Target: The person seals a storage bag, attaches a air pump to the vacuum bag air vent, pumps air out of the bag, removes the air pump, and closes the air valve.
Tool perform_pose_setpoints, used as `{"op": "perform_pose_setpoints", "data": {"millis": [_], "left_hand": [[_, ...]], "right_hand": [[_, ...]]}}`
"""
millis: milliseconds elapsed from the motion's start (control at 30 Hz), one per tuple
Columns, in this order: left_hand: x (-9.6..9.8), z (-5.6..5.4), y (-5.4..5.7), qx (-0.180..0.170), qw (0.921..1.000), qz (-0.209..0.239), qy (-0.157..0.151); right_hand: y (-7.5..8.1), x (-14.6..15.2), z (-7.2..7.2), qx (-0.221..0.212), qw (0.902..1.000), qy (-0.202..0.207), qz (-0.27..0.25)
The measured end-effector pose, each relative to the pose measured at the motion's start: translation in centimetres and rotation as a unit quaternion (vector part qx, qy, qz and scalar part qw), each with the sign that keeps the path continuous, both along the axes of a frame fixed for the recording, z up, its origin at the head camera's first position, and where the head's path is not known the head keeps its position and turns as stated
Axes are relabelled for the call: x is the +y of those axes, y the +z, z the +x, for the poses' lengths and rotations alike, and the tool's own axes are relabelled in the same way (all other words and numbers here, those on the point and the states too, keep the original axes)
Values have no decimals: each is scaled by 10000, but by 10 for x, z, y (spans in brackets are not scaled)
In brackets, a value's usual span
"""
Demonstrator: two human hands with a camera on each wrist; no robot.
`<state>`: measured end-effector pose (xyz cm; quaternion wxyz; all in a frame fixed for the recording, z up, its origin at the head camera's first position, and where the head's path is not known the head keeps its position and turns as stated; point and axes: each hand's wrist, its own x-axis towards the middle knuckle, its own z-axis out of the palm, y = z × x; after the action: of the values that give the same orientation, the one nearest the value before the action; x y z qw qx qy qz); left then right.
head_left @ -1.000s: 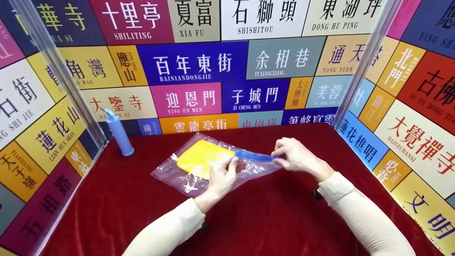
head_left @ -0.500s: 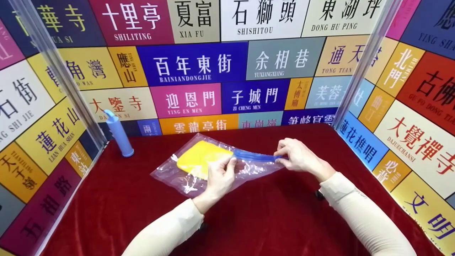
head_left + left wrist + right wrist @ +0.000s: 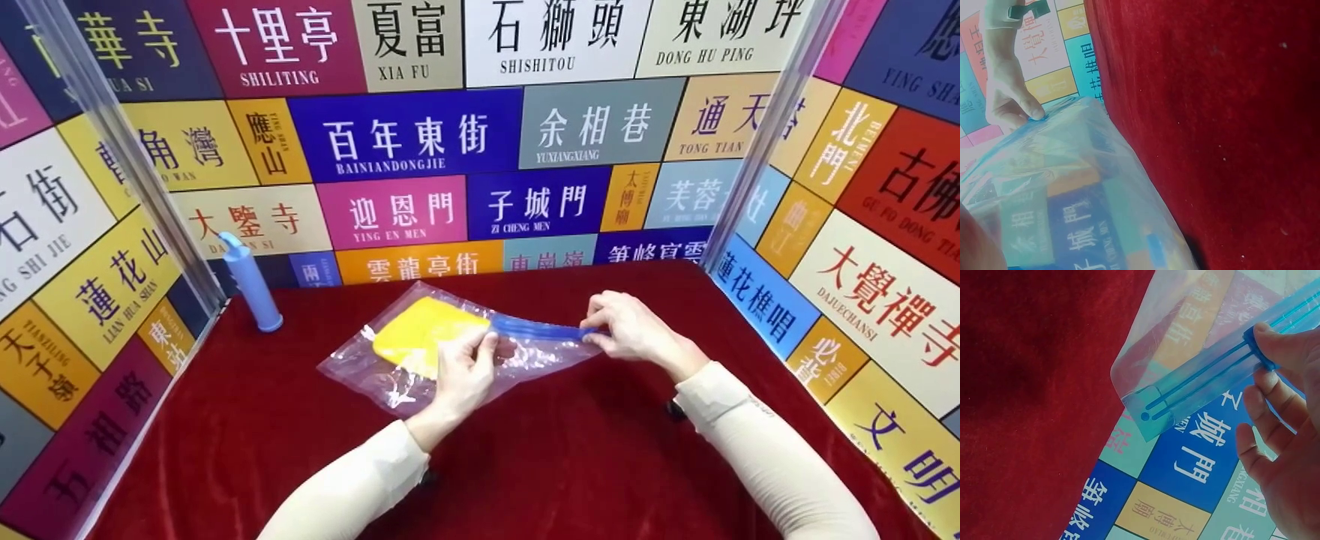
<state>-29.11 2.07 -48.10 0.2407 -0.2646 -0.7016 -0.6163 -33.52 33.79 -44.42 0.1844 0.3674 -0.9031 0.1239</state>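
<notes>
A clear zip bag (image 3: 529,356) with a blue zip strip (image 3: 536,328) is held up over the red cloth between both hands. Inside its left part is a flat yellow piece (image 3: 420,330) with rounded corners. My left hand (image 3: 461,371) pinches the bag by the zip strip, next to the yellow piece. At the other end, my right hand (image 3: 634,330) pinches the blue slider (image 3: 1258,346) between thumb and forefinger. Past the slider, the strip runs to the bag's corner in the right wrist view. My left thumb (image 3: 977,247) shows at the left wrist view's edge.
A light blue hand pump (image 3: 255,285) stands upright at the back left of the red cloth (image 3: 562,465). Panels of coloured place-name signs (image 3: 409,135) enclose the back and both sides, with clear corner posts (image 3: 772,135).
My right hand has shifted slightly to the right, and my left hand slightly to the left, both keeping their pinch. The pump has not moved.
</notes>
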Motion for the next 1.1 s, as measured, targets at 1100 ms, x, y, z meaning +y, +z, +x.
{"op": "perform_pose_setpoints", "data": {"millis": [1100], "left_hand": [[-7,3,1,-90,9999,118,-78]], "right_hand": [[-6,15,-5,-61,9993,-215,305]]}}
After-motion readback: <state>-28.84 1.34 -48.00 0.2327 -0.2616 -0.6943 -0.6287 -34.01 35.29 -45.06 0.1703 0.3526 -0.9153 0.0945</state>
